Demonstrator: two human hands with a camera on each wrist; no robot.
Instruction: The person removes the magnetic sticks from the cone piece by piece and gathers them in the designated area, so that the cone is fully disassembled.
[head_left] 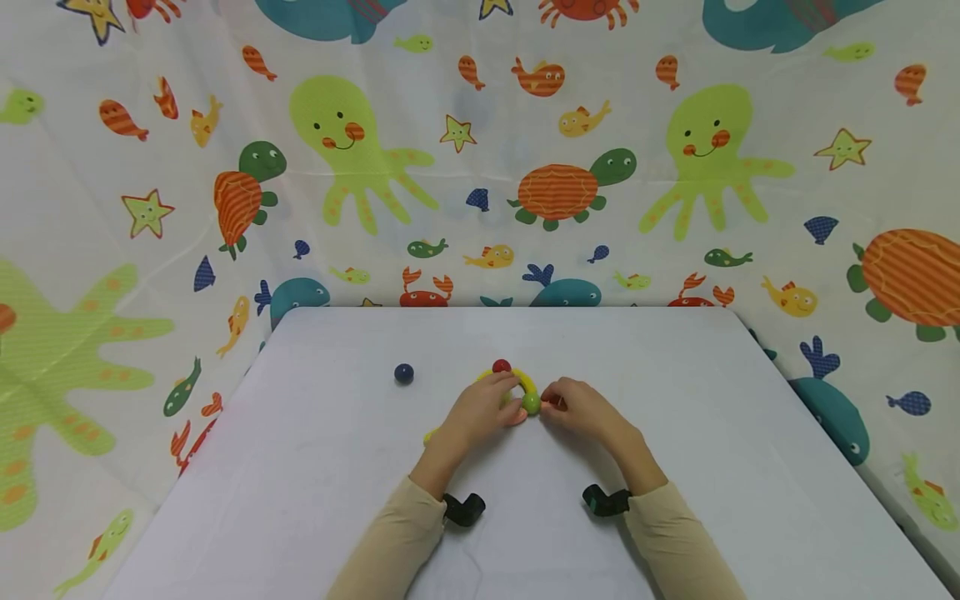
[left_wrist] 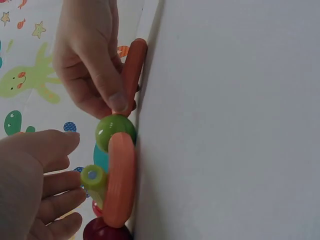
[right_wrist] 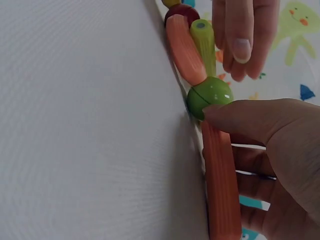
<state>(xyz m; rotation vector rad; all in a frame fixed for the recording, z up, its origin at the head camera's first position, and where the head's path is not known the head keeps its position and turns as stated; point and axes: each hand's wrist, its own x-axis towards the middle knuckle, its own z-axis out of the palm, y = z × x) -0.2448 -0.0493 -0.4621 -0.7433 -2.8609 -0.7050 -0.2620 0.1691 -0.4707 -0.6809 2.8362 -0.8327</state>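
A magnetic ball-and-stick toy lies on the table. Its green ball (head_left: 531, 403) joins an orange curved stick (left_wrist: 121, 180), a light green stick (right_wrist: 203, 42) and a yellow curved stick (head_left: 528, 381). Between thumb and fingers, my right hand (head_left: 581, 408) pinches a straight orange stick (right_wrist: 220, 185), whose end meets the green ball. The left hand (head_left: 480, 408) hovers beside the curved pieces, fingers loosely bent and apart from them in the left wrist view. A red ball (head_left: 502, 366) shows beyond the left fingers. That hand hides part of the toy in the head view.
A dark blue ball (head_left: 404, 373) sits alone to the left of the toy. Yellow pieces (head_left: 430, 436) peek out beside the left wrist. The white table (head_left: 675, 358) ends at a curtain (head_left: 465, 167) printed with sea animals.
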